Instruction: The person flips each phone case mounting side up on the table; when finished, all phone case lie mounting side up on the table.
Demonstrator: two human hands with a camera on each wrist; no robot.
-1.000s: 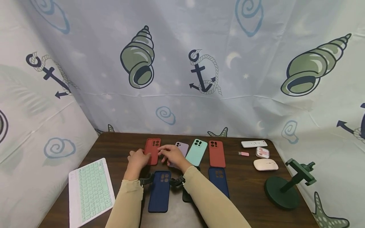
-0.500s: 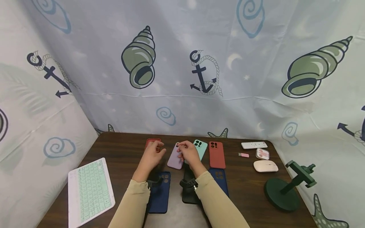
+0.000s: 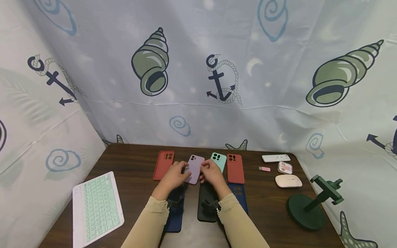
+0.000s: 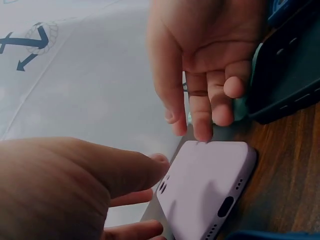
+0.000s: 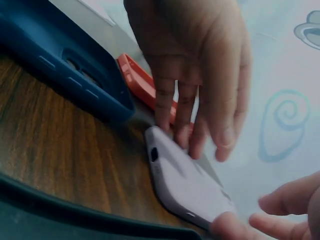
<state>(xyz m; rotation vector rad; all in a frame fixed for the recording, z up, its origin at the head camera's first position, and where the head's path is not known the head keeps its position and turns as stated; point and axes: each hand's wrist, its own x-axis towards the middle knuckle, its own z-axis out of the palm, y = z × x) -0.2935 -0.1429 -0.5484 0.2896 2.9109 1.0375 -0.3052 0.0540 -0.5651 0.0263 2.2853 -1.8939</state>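
A lilac phone case (image 3: 194, 166) lies back side up on the table between my hands. My left hand (image 3: 172, 176) is at its left edge with extended fingers, and my right hand (image 3: 213, 172) is at its right edge. In the left wrist view, a right fingertip meets the rim of the lilac case (image 4: 210, 175), with other fingers lightly bent. The right wrist view shows left fingertips beside the lilac case (image 5: 182, 175). Left of them lies a red phone case (image 3: 162, 167). A mint phone case (image 3: 219, 161) is partly hidden behind my right hand.
Beneath my forearms lie a blue phone case (image 3: 174, 224) and a black phone case (image 3: 205, 206). Rightward are another red case (image 3: 235, 168), another blue case (image 3: 240, 198), a white mouse (image 3: 288, 181), a remote (image 3: 276, 158) and a green stand (image 3: 310, 210). A keyboard (image 3: 100, 206) lies left.
My left hand has left the red case and come right to the lilac one. My right hand has also shifted right, uncovering the lilac case, which has moved slightly right since the middle frame.
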